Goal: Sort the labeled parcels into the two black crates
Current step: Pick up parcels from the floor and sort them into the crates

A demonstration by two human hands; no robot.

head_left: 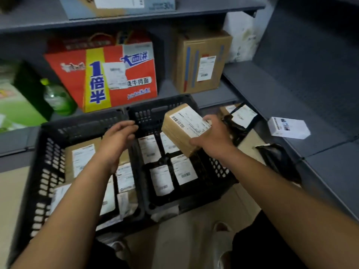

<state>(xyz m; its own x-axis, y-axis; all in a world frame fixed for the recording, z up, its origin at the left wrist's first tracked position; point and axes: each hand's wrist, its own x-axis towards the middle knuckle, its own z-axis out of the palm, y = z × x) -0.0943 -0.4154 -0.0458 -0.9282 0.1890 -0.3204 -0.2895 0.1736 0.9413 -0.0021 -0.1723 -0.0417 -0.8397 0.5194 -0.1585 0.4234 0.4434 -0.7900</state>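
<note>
Right hand (211,137) is gripping small cardboard parcel (182,130) by its right end over right crate (155,109); prob. stiff, light. Left hand (116,140) is hovering open, empty.

Parcel storeroom, probably. Grey metal shelving (213,10) at 12 o'clock holds a shipping-labelled carton (202,61). Black crates (45,171) sit at 7 o'clock.

Dark grey metal shelves (213,10) run across top of frame & down right side. Dirty white wall (242,35) shows upper right, btwn shelves. Pale tan floor (11,191) at lower left & bottom middle.
</note>
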